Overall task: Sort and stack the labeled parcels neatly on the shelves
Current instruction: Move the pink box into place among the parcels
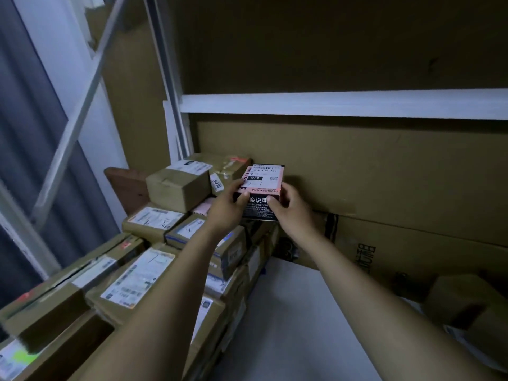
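both hands grip one small flat pink-and-black cardboard box (262,182) with a white shipping label on top. the left hand (228,209) curls round its near left corner and the right hand (292,211) round its near right corner, thumbs pressed on the black printed face that turns toward the camera. the box lies between the two hands, label up and roughly level. it is at the right-hand end of a stack of brown cardboard parcels (176,188), just in front of the brown cardboard sheet (371,166) that backs the shelf. whether its underside already rests on the parcels beneath or hangs just above them cannot be told. this looks like the placing step for this one parcel. the next move calls for settling it flat, squared with its neighbours and label readable, then letting go with both hands without nudging the pile. the pale shelf board (297,312) runs on to the right, where a loose brown carton (461,303) lies near the edge of view.
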